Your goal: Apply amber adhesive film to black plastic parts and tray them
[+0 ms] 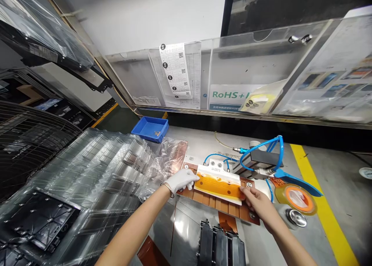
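Reading "RoHS+" on the sign (229,96) at twelve o'clock, rest hidden; my gloved left hand (182,180) and bare right hand (255,202) pinch the amber sheet (218,184) on the jig (221,204), centre bench.

grey metal workbench (200,142), glossy under bright overhead light. along its far edge, a slanted clear acrylic document holder (261,64) stuffed with printed sheets and a green rohs sign (229,97). behind the holder, a pale wall (145,14) beside a dark panel (290,2). at the bench's right end, a yellow painted stripe (319,204). at its left end, a small blue tray (150,128), stacked clear plastic trays (95,169), then a wire fan guard (26,142) further left.
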The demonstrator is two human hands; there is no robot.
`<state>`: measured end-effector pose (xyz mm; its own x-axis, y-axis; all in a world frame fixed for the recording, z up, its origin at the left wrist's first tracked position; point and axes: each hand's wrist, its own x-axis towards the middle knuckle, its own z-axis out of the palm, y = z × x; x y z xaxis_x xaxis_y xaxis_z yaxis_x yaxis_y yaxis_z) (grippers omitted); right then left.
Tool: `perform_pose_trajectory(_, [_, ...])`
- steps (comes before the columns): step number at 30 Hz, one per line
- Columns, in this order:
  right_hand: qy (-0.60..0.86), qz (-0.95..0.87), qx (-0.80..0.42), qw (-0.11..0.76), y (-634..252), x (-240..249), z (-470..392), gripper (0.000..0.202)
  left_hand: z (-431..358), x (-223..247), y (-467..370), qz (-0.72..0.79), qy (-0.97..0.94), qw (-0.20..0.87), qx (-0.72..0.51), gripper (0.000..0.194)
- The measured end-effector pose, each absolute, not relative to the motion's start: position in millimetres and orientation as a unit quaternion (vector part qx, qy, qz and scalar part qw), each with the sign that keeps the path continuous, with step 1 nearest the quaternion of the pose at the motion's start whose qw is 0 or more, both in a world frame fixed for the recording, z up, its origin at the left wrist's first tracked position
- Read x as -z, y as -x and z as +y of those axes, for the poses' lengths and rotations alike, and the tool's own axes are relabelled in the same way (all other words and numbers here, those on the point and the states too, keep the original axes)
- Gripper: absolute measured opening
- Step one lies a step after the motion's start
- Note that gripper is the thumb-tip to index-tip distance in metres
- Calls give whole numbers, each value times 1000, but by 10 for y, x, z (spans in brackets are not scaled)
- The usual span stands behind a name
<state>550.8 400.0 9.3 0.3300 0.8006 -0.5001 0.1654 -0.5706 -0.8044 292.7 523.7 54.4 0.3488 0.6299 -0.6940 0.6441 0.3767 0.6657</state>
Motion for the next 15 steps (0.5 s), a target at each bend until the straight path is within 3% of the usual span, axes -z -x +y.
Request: perform_pose_trajectory(15, [733, -336, -487, 337, -5498, -150, 4027, 41, 5225, -484, -2919, 582, -567, 582, 5, 32])
